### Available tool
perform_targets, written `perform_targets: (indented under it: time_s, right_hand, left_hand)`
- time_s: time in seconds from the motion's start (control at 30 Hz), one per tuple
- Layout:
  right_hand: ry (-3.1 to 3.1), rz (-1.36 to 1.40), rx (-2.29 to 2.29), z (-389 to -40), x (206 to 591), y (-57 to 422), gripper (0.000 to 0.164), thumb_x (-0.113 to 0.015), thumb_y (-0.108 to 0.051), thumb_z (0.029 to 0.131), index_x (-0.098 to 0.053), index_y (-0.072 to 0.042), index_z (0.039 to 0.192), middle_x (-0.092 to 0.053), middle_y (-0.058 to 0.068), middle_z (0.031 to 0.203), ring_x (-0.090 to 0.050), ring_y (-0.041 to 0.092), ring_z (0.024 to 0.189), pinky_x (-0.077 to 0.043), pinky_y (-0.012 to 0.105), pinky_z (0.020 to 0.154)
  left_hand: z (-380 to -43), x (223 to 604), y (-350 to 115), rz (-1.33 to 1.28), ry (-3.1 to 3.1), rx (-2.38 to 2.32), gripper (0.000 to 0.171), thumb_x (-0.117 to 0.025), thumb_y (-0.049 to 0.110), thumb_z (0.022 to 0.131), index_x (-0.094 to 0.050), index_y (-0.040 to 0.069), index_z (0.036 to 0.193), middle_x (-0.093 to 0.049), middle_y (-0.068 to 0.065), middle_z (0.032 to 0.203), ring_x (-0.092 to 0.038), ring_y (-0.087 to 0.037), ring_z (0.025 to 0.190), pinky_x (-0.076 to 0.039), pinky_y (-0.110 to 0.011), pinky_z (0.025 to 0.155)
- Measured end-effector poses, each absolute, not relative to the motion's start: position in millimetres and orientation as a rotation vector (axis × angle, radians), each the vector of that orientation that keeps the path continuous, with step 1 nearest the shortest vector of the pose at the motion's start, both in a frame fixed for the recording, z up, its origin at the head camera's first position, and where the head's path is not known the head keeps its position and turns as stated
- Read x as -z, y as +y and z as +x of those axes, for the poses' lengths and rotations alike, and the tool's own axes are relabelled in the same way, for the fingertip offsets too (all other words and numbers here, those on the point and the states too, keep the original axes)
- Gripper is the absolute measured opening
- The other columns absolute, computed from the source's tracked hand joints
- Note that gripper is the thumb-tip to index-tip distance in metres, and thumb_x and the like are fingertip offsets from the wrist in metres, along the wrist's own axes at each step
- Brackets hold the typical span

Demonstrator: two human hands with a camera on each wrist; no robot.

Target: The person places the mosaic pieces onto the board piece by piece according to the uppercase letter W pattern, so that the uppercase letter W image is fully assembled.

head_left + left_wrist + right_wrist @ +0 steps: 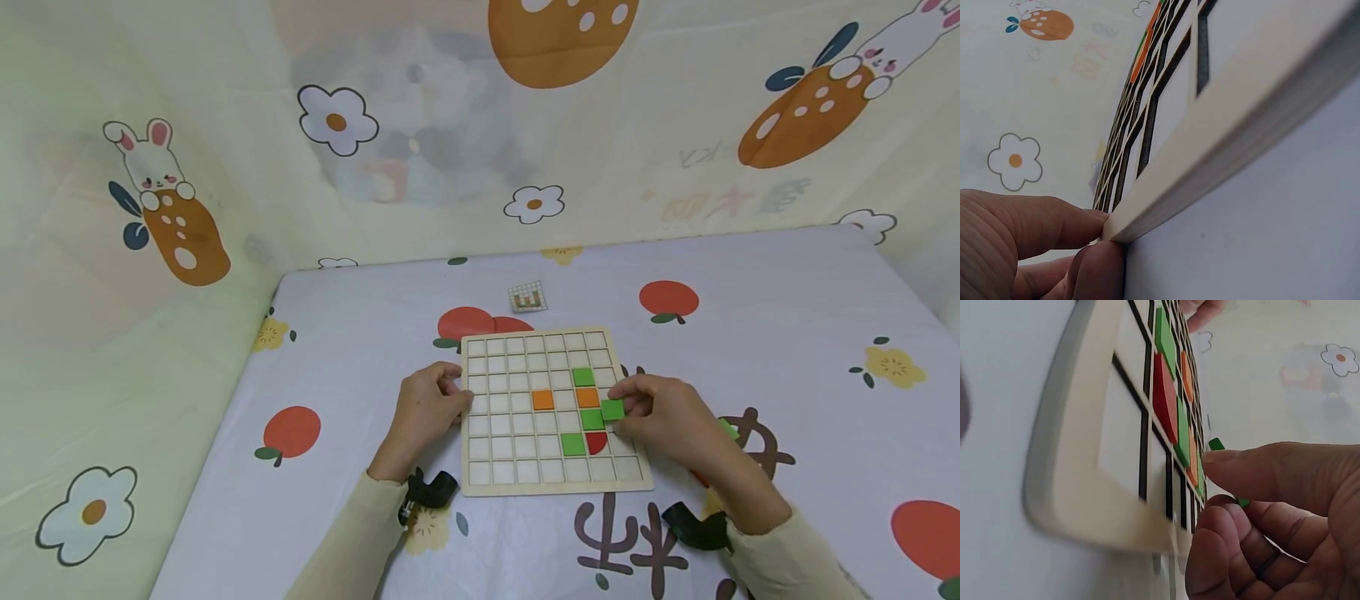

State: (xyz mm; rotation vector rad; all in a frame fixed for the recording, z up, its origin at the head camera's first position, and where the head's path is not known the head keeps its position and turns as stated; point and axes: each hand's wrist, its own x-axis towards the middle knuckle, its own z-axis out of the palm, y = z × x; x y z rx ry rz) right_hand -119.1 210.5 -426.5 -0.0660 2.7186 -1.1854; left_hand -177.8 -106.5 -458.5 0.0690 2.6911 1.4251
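Note:
A wooden grid board [557, 490] with pale cells lies on the table in front of me. My left hand [423, 408] pinches its left edge; in the left wrist view the fingertips [1094, 219] meet at the wooden rim. Between thumb and fingers, my right hand [671, 412] holds a green square tile [612, 409] over the right-hand columns. Just left of that tile are an orange tile [587, 397] and a green tile [591, 419] in cells. Below them sit a red rounded piece [596, 442] and another green tile [573, 444]. A second orange tile [543, 400] stands apart.
Behind the board lies a small card [528, 297] with a printed grid pattern. A green piece [727, 429] shows partly behind my right forearm, which hides more of that area. Patterned cloth [420, 225] rises at the table's back edge.

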Motion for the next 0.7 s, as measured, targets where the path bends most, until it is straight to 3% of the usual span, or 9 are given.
perform_targets:
  time_s: [0.3, 0.7]
  right_hand:
    - [2.632, -0.088, 1.306, -125, 427, 189, 0.031, -0.082, -0.002, 0.082, -0.073, 0.0, 0.112, -0.057, 0.007, 0.086, -0.053, 0.022, 0.078, -0.047, 0.025, 0.062]
    - [2.604, -0.143, 1.31, -130, 428, 170, 0.028, -0.082, 0.0, 0.081, -0.073, -0.001, 0.107, -0.056, 0.005, 0.08, -0.054, 0.02, 0.072, -0.046, 0.024, 0.059]
  left_hand:
    - [-177, 458, -106, 0.079, 2.706, -1.417, 0.034, -0.075, 0.005, 0.088, -0.07, -0.003, 0.12, -0.064, -0.004, 0.075, -0.06, -0.012, 0.054, -0.051, -0.027, 0.054]
    - [-178, 458, -106, 0.059, 2.7, -1.41, 0.034, -0.075, 0.006, 0.088, -0.07, -0.003, 0.121, -0.064, -0.004, 0.075, -0.059, -0.012, 0.054, -0.049, -0.025, 0.053]
